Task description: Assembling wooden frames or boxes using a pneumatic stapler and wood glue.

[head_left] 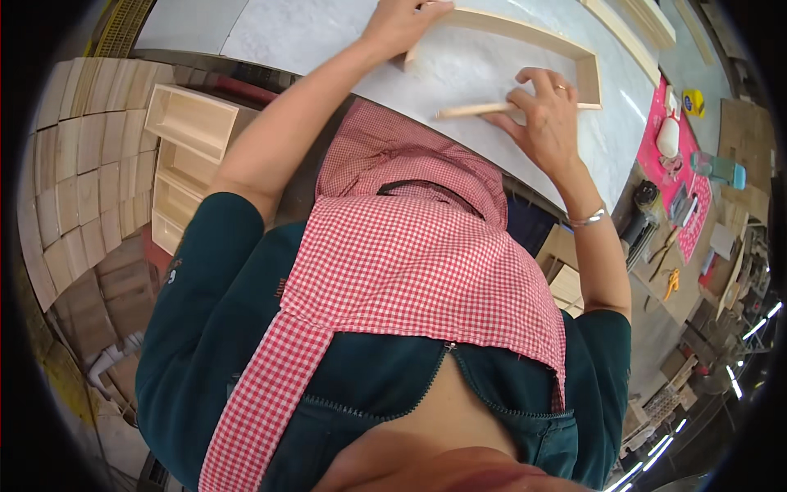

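A light wooden rectangular frame (533,34) lies flat on the white table top (311,33) at the upper middle. My left hand (399,25) reaches up from the left and clasps the frame's near left corner. My right hand (547,115), with a ring and a silver bracelet, pinches a thin wooden strip (474,109). The strip lies along the frame's open near side, its right end under my fingers. A red-and-white checked apron over a dark green top fills the middle of the view.
Open wooden boxes (190,123) and stacked wooden panels (74,172) stand at the left below the table. At the right lie a pink mat (656,156) with small tools, a yellow tape measure (693,101), a teal bottle (721,170) and orange-handled pliers (672,283). Wooden slats (635,33) lie at the top right.
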### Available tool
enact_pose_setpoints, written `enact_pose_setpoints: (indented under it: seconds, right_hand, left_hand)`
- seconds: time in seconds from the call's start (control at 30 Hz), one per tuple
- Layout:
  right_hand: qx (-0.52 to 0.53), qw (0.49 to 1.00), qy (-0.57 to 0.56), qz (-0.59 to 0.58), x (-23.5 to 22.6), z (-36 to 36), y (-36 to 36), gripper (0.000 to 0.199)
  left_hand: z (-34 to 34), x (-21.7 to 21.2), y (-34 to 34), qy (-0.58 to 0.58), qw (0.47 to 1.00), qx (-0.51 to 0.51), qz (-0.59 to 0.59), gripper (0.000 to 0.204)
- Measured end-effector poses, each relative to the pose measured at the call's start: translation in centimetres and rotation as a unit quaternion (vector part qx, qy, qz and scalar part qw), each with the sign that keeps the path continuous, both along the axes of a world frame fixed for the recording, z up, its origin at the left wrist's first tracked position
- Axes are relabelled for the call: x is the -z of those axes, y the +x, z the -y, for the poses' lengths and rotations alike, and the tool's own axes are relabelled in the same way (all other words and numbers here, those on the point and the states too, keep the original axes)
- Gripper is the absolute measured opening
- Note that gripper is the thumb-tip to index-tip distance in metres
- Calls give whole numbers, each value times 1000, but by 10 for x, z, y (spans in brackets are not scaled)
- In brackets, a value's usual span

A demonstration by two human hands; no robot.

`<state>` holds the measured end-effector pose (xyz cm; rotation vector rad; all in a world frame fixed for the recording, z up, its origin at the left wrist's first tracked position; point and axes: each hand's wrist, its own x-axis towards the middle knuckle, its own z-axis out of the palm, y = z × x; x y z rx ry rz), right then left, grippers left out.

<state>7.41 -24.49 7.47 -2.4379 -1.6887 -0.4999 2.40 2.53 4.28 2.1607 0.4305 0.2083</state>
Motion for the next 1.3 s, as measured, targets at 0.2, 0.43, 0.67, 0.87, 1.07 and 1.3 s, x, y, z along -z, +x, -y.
enact_pose_setpoints:
  seconds: [0.2, 0.43, 0.67, 0.87, 1.07, 1.3]
  right_hand:
    - [15, 995, 36, -92, 28, -25, -1, 32]
    - [44, 995, 46, -77, 32, -31, -1, 32]
    - [53, 995, 42, -73, 32, -35, 0, 30]
    - [64, 994, 19, -86, 30, -33, -1, 26]
    - [-32, 990, 109, -89, 22, -56, -17, 15]
    - [-117, 964, 161, -175, 45, -81, -31, 22]
  left_hand:
    - [11, 33, 13, -41, 993, -96, 51, 42]
    - [14, 44, 18, 14, 990, -135, -42, 47]
    - [8, 29, -3, -97, 993, -53, -47, 38]
    - [-11, 32, -36, -193, 967, 168, -5, 90]
    - [-15, 25, -43, -133, 967, 217, -21, 115]
    - [-13, 20, -43, -129, 967, 214, -43, 116]
